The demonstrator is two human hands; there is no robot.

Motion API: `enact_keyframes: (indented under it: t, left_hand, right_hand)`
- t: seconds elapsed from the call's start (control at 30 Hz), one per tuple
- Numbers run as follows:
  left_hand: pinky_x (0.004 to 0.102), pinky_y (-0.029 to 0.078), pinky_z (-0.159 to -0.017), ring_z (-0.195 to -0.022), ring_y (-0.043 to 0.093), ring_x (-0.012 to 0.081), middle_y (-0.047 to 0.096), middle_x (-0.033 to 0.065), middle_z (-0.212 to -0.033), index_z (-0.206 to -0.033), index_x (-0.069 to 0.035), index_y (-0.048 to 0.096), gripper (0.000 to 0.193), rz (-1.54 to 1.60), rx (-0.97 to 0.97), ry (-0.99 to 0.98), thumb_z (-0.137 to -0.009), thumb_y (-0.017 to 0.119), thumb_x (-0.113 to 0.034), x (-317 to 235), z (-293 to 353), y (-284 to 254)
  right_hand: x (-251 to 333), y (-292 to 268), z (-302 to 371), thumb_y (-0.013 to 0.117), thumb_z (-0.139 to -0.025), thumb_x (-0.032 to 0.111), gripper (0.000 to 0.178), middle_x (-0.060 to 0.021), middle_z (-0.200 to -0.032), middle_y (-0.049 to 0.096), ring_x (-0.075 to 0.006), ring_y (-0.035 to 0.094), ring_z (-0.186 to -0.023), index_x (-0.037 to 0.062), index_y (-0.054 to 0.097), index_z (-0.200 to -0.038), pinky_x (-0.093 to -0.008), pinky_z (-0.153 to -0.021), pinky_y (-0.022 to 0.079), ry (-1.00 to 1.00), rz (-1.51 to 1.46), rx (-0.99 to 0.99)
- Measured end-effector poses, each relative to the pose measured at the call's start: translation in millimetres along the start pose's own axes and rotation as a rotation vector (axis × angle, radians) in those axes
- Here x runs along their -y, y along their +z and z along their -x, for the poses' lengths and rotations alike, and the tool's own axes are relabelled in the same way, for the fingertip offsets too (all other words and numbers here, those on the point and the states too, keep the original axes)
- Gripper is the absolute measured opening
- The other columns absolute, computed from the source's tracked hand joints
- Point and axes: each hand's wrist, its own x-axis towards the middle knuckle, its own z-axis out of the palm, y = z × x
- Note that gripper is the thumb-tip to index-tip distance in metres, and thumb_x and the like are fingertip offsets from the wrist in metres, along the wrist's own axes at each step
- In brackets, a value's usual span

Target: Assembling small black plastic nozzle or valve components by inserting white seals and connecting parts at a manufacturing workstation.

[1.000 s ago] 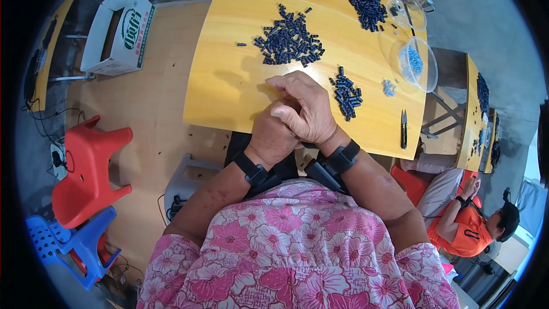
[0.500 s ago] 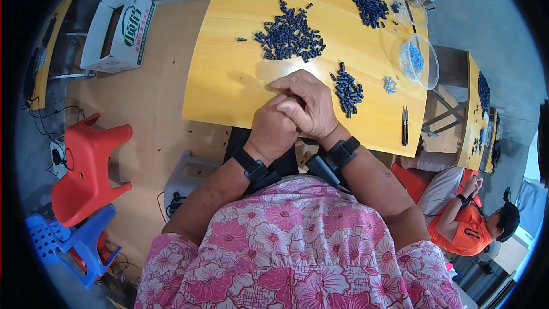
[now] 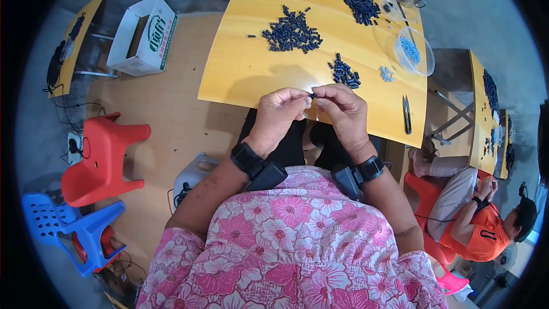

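Black part (image 3: 313,95) between the fingertips, left hand (image 3: 278,115) and right hand (image 3: 347,117) pinching it, no longer clasped together as half a second ago, larger dark heap (image 3: 293,33) between eleven and twelve o'clock, smaller pile (image 3: 344,74) at two, snips (image 3: 407,118) at three.

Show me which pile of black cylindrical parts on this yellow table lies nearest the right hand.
The smallest pile of black cylindrical parts, just beyond the right hand; the other two are larger and farther away.
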Motion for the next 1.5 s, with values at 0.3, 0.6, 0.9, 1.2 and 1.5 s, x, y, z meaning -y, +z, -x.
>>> enact_keyframes:
  t: [0.3, 0.6, 0.9, 1.2, 1.5]
  left_hand:
    - [0.0211, 0.047, -0.078, -0.083, 0.054, 0.0045, 0.063, -0.002, -0.094, -0.108, -0.005, 0.065, 0.018, 0.321, 0.134, -0.168, -0.095, 0.063, -0.017, -2.5, 18.6, 8.8]
    - [0.0223, 0.047, -0.08, -0.087, 0.056, 0.0057, 0.063, -0.0019, -0.099, -0.109, -0.006, 0.065, 0.018, 0.368, 0.239, -0.205, -0.094, 0.064, -0.016, 1.8, 22.7, 12.8]
    - [0.0218, 0.05, -0.075, -0.086, 0.059, 0.007, 0.064, 0.0016, -0.099, -0.113, -0.002, 0.062, 0.021, 0.153, 0.259, -0.209, -0.095, 0.061, -0.013, -18.4, 26.9, 35.5]
    - [0.0252, 0.051, -0.079, -0.081, 0.056, 0.0095, 0.058, 0.0016, -0.087, -0.105, -0.005, 0.059, 0.015, 0.27, 0.539, -0.076, -0.099, 0.055, -0.018, -60.8, 28.9, 41.2]
    - [0.0298, 0.046, -0.054, -0.058, 0.057, 0.0143, 0.064, 0.0133, -0.08, -0.086, 0.002, 0.064, 0.024, 0.243, 1.731, -0.059, -0.097, 0.056, -0.018, -167.2, 56.2, 126.8]
  right_hand:
    - [16.3, -2.4, 23.1, 0.073, -0.077, 0.0, 0.027, -0.0093, -0.093, 0.067, -0.0171, 0.065, -0.078, 0.0038, 0.071, -0.103, -0.0282, -0.071, 0.053, -0.212, 0.16, -0.06]
    - [20.1, -10.1, 40.1, 0.068, -0.078, -0.002, 0.03, -0.0124, -0.094, 0.063, -0.0265, 0.064, -0.084, 0.0044, 0.064, -0.107, -0.0329, -0.074, 0.052, -0.322, 0.297, -0.037]
    - [33.7, -37.5, 52.3, 0.062, -0.082, 0.0, 0.024, -0.0157, -0.095, 0.059, -0.035, 0.06, -0.09, 0.0038, 0.059, -0.105, -0.0388, -0.077, 0.051, -0.499, 0.374, 0.006]
    - [75.7, -153.9, 136.1, 0.059, -0.085, -0.003, 0.027, -0.0052, -0.097, 0.065, -0.0126, 0.062, -0.086, -0.0016, 0.063, -0.112, -0.0262, -0.079, 0.05, -0.005, 0.371, -0.349]
    - [-43.6, -178.3, 174.1, 0.062, -0.078, -0.007, 0.047, -0.0169, -0.106, 0.061, -0.0292, 0.063, -0.083, 0.0057, 0.057, -0.123, -0.0368, -0.077, 0.053, 0.143, 0.946, -0.397]
